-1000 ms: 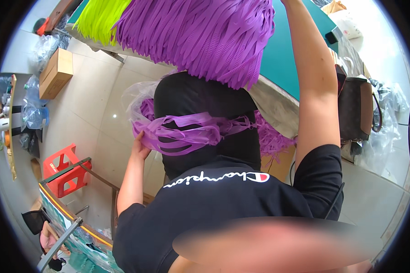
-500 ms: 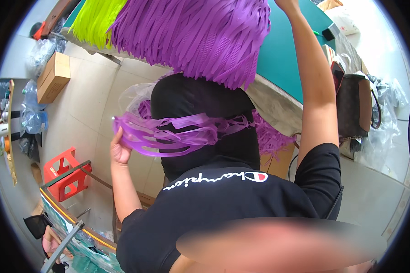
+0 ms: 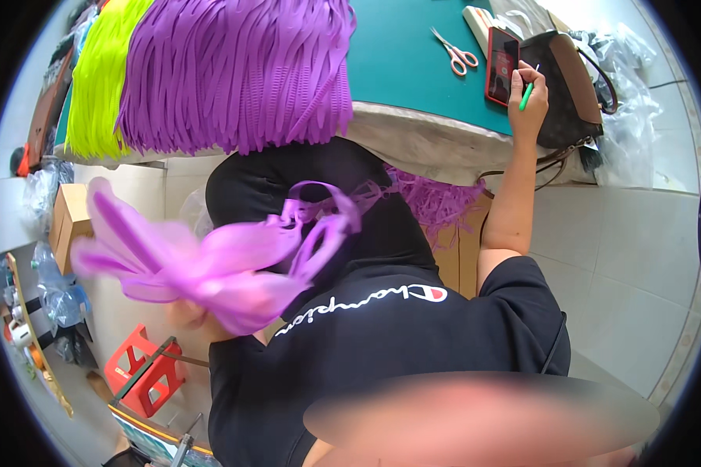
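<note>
Low at the left, my left hand (image 3: 191,315) grips a bunch of purple plastic strips (image 3: 202,261); the bunch is smeared by motion and covers most of the fingers. Looped strips trail from it across my lap. At the right table edge, my right hand (image 3: 530,113) is closed around a slim green pen-like tool (image 3: 526,96), its exact kind unclear. A fingertip lies at the edge of the screen of a red-cased phone (image 3: 501,66). On the table, a thick row of purple strips (image 3: 237,78) hangs over the front edge beside yellow-green strips (image 3: 101,78).
Scissors with pink handles (image 3: 458,56) lie on the green tabletop (image 3: 401,47). A dark handbag (image 3: 565,86) stands right of the phone. Purple scraps (image 3: 436,198) gather below the table. Leftward are a red stool (image 3: 144,370) and a cardboard box (image 3: 68,222).
My right hand has come back from the far table to the phone, with the green tool now visible. My left hand has drawn the purple strips lower and closer. The view has shifted right.
</note>
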{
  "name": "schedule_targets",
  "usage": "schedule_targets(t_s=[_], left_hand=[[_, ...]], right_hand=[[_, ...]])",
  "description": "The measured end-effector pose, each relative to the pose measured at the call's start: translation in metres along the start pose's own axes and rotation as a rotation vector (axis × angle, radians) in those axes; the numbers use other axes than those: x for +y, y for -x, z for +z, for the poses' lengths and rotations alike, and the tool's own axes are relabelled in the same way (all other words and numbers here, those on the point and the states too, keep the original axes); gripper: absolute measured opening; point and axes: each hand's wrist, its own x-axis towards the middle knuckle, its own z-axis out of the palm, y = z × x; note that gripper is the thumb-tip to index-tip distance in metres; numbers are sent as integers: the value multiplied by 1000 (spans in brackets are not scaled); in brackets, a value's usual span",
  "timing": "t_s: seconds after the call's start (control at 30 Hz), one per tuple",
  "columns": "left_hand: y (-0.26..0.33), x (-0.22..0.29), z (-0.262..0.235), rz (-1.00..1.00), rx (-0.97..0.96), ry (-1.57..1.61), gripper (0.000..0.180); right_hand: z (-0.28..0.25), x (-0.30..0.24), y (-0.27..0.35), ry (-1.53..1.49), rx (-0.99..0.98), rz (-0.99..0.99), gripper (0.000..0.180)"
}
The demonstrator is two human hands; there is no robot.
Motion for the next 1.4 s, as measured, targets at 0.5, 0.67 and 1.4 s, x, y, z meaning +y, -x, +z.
schedule_targets(t_s=[0.5,0.67,1.4], left_hand=[[-5,-46,51,-490,-565,475,48],[-1,-51,66,-491,-530,516,50],[-3,-72,102,-1123,-598,841,66]], right_hand=[[1,41,25,31,-111,-137,26],[-10,0,37,-301,144,-132,29],[-22,-170,111,-1243,-836,439,27]])
